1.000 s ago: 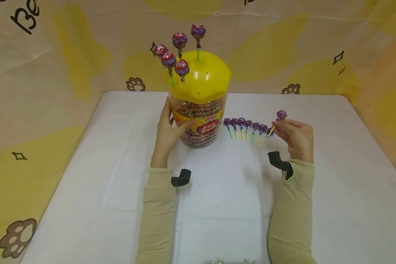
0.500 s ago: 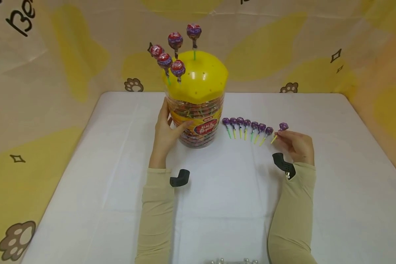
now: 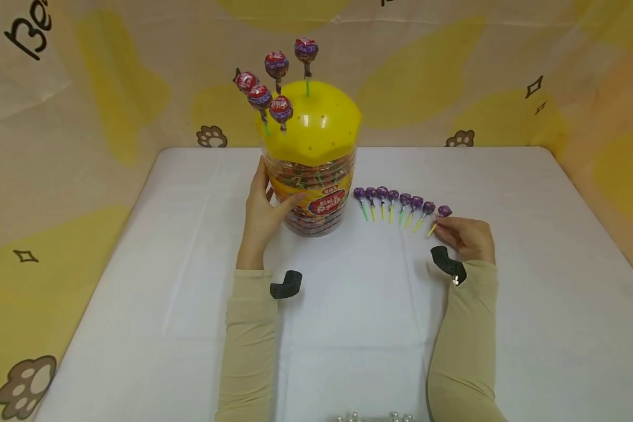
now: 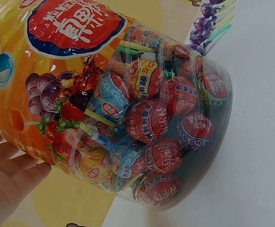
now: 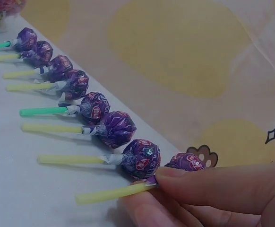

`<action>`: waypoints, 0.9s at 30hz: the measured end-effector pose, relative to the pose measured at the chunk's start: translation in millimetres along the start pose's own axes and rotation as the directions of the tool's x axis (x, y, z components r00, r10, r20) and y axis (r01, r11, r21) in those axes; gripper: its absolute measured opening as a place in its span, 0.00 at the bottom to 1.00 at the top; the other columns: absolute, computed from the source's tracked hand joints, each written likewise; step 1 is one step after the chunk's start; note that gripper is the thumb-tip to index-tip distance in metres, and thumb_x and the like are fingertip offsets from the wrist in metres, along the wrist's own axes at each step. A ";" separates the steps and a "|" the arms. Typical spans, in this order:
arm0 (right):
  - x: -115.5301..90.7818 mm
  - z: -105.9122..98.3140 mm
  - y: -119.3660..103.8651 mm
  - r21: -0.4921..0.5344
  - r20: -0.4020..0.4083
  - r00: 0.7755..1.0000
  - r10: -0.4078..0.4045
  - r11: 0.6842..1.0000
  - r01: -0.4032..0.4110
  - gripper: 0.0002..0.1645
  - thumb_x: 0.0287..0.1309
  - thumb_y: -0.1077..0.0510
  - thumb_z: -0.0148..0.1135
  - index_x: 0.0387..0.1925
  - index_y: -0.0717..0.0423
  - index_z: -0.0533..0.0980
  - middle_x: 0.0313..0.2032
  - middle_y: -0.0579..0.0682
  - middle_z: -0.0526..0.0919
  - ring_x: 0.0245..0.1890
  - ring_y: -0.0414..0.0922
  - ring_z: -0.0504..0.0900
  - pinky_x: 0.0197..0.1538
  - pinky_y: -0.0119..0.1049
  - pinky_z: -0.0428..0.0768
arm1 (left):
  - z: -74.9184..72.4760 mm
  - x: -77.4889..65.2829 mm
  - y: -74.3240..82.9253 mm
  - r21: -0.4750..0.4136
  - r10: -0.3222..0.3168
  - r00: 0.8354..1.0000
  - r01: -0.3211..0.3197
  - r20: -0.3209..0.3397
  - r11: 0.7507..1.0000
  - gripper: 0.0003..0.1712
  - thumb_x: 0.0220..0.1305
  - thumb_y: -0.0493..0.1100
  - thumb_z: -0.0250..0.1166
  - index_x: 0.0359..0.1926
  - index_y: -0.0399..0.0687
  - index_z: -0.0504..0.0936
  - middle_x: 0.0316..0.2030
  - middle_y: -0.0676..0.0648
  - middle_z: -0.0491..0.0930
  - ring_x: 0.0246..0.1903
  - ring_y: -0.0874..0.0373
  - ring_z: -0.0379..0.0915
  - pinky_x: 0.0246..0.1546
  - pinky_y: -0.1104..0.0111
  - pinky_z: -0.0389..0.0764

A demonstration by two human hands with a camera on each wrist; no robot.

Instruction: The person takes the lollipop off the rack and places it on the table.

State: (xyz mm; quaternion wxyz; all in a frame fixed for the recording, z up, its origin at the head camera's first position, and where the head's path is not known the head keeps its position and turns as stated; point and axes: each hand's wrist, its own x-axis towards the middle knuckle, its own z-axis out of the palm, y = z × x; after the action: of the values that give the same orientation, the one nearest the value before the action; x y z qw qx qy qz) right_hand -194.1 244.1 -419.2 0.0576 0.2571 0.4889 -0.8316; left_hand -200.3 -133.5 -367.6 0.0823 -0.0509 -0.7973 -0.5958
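Observation:
A clear plastic jar (image 3: 308, 170) full of wrapped lollipops stands upright under a bulging yellow lid. My left hand (image 3: 264, 214) grips its left side, thumb across the label and fingers around the back. Several red-and-purple lollipops (image 3: 281, 109) stick up out of the lid. To the right of the jar, my right hand (image 3: 466, 237) pinches a purple lollipop (image 3: 444, 211) just below its candy, thumb against fingers. Its yellow stick (image 5: 114, 193) points toward the near left. Beside it a row of purple lollipops (image 5: 116, 128) lies on the table, their sticks green or yellow.
A white cloth covers the table (image 3: 348, 328), and a patterned yellow-and-beige curtain (image 3: 417, 76) hangs along its back and sides. Some pearl-like beads (image 3: 353, 417) show at the bottom edge of the head view. Each wrist carries a black camera mount (image 3: 287, 285).
My right hand has lowered the purple lollipop from above the table to the right end of the row. The left hand keeps its grip on the jar.

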 end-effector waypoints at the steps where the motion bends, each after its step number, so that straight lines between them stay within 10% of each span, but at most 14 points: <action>1: 0.0 0.4 0.3 -0.009 -0.006 1.000 -0.001 1.000 0.001 0.16 0.51 0.81 0.57 0.16 0.65 0.81 0.20 0.55 0.84 0.22 0.44 0.85 0.32 0.31 0.83 | 0.0 0.1 -0.2 0.001 -0.002 1.000 0.002 0.001 1.000 0.54 0.57 0.46 0.69 0.75 0.50 0.42 0.73 0.48 0.46 0.71 0.56 0.44 0.68 0.59 0.55; 27: -1.2 12.8 5.1 -0.225 -0.113 0.992 -0.057 0.974 0.030 0.15 0.50 0.78 0.62 0.17 0.60 0.79 0.18 0.50 0.82 0.18 0.41 0.83 0.29 0.28 0.83 | 0.2 -0.1 0.8 -0.006 -0.005 1.000 0.005 -0.007 1.000 0.54 0.57 0.46 0.69 0.74 0.49 0.43 0.73 0.48 0.46 0.70 0.55 0.44 0.68 0.59 0.55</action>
State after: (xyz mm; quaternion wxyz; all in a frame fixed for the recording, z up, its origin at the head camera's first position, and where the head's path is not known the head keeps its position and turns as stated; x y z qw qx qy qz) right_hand -196.1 230.5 -417.7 0.0387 0.2873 0.5870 -0.7559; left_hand -200.0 -133.0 -366.9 0.0833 -0.0470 -0.7955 -0.5984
